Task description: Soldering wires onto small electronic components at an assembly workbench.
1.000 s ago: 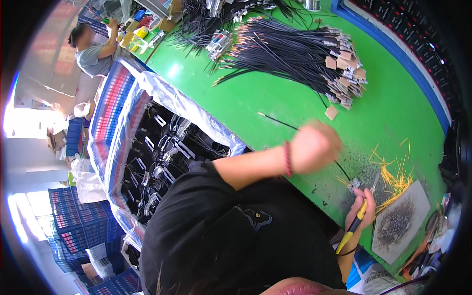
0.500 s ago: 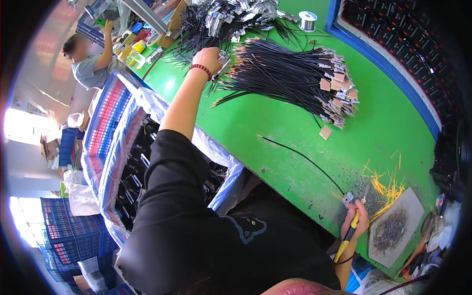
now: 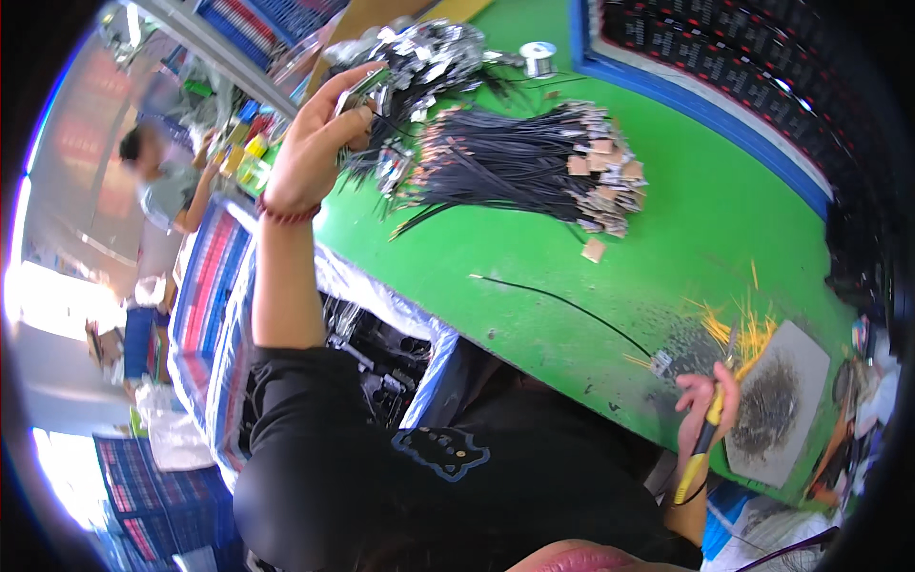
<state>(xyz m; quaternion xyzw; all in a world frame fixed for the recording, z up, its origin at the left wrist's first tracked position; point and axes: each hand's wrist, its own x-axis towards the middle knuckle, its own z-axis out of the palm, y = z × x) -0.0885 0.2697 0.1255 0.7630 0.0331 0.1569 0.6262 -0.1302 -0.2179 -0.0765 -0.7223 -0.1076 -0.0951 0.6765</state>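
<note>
A green worktop fills this crowded workshop. The left hand reaches to its far edge, fingers pinched on a small metal-ended piece lifted from the tangled pile. Beside it lies a bundle of black cables (tagged ends fanned out). The right hand, at the near edge, grips a yellow-handled soldering iron. Best lift the piece straight up, so neighbours don't snag.

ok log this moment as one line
left hand: raised, holding small silver part over cable pile | right hand: gripping yellow-handled tool | single black wire: lying on green table
</note>
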